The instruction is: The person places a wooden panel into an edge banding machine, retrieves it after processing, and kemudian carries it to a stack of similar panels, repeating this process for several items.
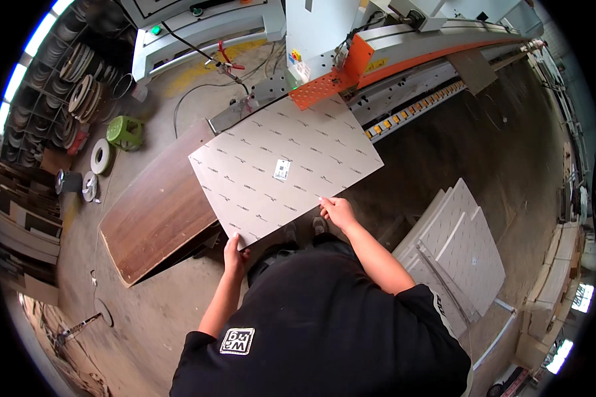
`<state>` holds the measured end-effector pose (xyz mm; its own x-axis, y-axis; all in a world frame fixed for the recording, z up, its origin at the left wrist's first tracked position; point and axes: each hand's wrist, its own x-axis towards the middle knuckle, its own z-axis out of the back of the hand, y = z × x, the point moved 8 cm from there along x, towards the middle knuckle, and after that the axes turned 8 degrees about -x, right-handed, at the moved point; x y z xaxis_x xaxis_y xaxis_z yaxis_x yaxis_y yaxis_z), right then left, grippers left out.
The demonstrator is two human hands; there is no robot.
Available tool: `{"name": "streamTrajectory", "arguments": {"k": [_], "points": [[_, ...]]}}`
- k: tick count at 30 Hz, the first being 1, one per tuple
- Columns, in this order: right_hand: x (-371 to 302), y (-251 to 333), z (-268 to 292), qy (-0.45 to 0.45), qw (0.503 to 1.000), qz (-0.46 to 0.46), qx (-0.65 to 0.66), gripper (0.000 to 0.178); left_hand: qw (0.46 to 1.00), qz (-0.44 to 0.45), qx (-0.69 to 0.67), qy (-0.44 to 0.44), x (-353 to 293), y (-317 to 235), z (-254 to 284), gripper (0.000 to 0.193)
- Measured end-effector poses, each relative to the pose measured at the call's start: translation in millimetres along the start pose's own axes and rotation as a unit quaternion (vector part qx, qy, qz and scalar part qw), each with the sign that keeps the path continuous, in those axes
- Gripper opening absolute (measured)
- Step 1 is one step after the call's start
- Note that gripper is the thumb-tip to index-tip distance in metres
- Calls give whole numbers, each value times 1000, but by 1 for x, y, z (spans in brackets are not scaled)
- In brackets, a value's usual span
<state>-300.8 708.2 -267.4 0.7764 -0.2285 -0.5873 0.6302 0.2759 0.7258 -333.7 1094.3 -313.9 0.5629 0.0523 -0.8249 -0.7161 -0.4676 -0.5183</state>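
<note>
A light grey panel point(245, 192) covered in small repeated print, with a white label point(281, 170) near its middle, lies in front of me. My left hand point(234, 255) grips its near left corner, thumb on top. Along the near edge, farther right, my right hand point(338, 212) pinches the panel, with the fingers partly hidden beneath it. The far edge reaches the machine, where an orange perforated guard point(321, 91) overhangs it. Under the panel's left side is a brown wood-grain board point(159, 205).
Several similar panels point(467, 231) are stacked at my right. An orange-railed machine point(437, 56) with a row of yellow rollers point(414, 109) runs off to the far right. A green stool point(124, 132) and tape rolls point(101, 156) stand at left. Cables point(185, 102) lie on the floor.
</note>
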Motion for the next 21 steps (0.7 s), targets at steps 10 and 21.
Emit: {"name": "streamTrajectory", "arguments": {"k": [10,21], "points": [[30,-6,53,-42,999,4,10,40,999,3,-22,-49,-14,37,-48,32],[64,-33,123,-160,984,35,65,39,999,-7,-32,-42,-7,60,-142,30]]}}
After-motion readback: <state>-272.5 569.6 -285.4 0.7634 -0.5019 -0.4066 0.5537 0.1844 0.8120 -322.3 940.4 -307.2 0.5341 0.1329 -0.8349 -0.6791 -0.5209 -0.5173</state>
